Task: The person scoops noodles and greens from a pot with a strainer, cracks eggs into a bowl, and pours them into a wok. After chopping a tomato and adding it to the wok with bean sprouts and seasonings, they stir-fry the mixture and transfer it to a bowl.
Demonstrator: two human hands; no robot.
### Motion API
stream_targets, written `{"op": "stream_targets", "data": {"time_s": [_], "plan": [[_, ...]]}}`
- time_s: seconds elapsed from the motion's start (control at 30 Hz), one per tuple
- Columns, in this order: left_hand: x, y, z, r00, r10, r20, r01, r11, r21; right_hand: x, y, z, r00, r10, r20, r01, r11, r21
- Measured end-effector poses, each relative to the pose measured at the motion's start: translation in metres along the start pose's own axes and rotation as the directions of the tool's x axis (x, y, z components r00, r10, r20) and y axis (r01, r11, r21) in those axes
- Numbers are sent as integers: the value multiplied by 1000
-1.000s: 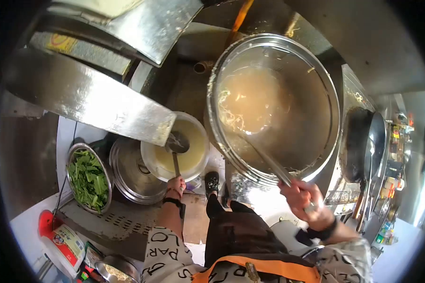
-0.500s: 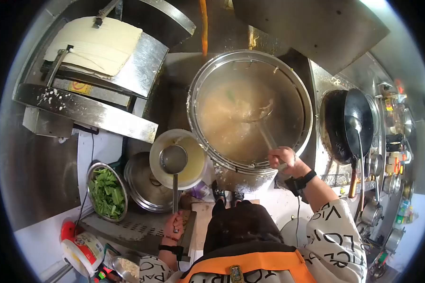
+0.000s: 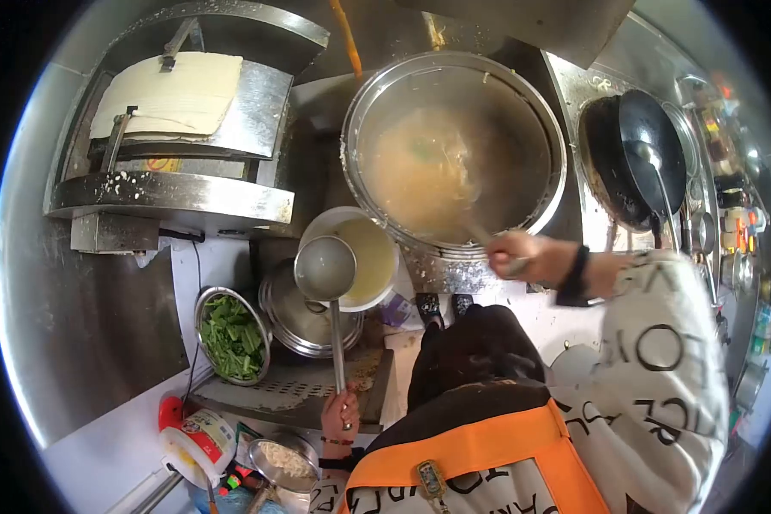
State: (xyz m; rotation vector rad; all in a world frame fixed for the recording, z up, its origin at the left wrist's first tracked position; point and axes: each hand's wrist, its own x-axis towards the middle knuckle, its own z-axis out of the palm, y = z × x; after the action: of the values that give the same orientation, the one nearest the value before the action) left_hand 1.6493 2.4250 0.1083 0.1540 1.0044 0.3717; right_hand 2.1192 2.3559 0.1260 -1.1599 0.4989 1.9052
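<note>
My left hand is closed round the handle of a metal ladle. The ladle's round bowl is over a white bucket of pale yellowish liquid, and looks to hold cloudy liquid. My right hand grips the handle of a long utensil, at the near rim of a large steel pot. The utensil's far end is lost in the cloudy brown broth, so its shape cannot be told. Steam or blur softens the broth's surface.
Leafy greens fill a steel bowl left of a lidded pot. Stacked dough sheets lie on a metal machine at the upper left. A black wok with a ladle stands right. A tub is lower left.
My view has shifted, so the scene sits differently. The right-hand utensil has moved in the broth, its head dipping out of sight. The left-hand ladle stays over the bucket.
</note>
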Motion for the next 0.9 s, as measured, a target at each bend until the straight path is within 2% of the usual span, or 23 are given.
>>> {"op": "stream_targets", "data": {"time_s": [0.03,0.07,0.1,0.13,0.17,0.2,0.27,0.33,0.4,0.43,0.47,0.5,0.53,0.6,0.63,0.67,0.7,0.73,0.8,0.87,0.9], "plan": [[-4,0,5,1000,3,3,-3,1000,-8,27,6,11,988,-65,137,22,955,297],[-10,4,9,1000,-20,-3,20,999,-41,47,11,8,955,-161,248,-8,824,566],[-14,4,13,999,-41,-9,40,996,-74,51,11,10,936,-306,176,134,769,625],[-18,3,19,999,-35,-13,34,996,-79,44,14,1,908,-336,251,-20,563,826],[-24,5,24,1000,-30,-8,30,998,-49,37,16,-8,874,-363,324,-212,317,924],[-30,9,27,1000,-27,-3,27,1000,-14,28,16,-23,829,-410,382,-268,308,913],[-41,13,37,1000,-20,17,19,998,57,1,0,-47,933,-330,148,-8,390,921],[-48,17,53,998,-2,63,-5,993,121,1,-21,-55,912,-363,193,35,536,844],[-57,20,70,998,3,69,-18,976,219,36,-39,-61,931,-316,180,172,818,549],[-57,22,72,997,18,77,-35,975,220,32,-39,-41,853,-518,72,519,855,-2],[-57,24,74,992,0,123,-29,972,232,36,-39,-33,776,-617,129,619,708,-339],[-56,26,77,986,-18,168,-24,969,246,41,-39,-24,685,-705,184,635,456,-624],[-54,27,80,985,-7,170,-36,968,247,52,-36,-28,647,-720,250,674,386,-630],[-51,32,98,996,-19,82,-6,956,294,69,-30,-32,558,-738,379,744,243,-622],[-47,35,108,996,-16,84,-9,955,296,74,-24,-37,720,-667,192,684,633,-363],[-44,38,121,992,-30,123,-11,948,319,72,-13,-41,868,-491,70,492,871,1],[-40,40,131,985,-48,163,-11,940,341,70,0,-52,821,-550,155,556,831,6],[-33,42,138,984,-52,168,-9,940,341,55,11,-55,821,-551,147,564,823,-67],[-16,49,149,964,-78,254,-31,916,399,25,42,-54,811,-577,98,583,811,-49],[2,54,166,959,-98,266,-30,897,440,-21,70,-52,791,-601,112,610,764,-209],[10,53,179,965,-50,258,-80,879,469,-37,84,-52,803,-591,76,592,775,-221]]}}
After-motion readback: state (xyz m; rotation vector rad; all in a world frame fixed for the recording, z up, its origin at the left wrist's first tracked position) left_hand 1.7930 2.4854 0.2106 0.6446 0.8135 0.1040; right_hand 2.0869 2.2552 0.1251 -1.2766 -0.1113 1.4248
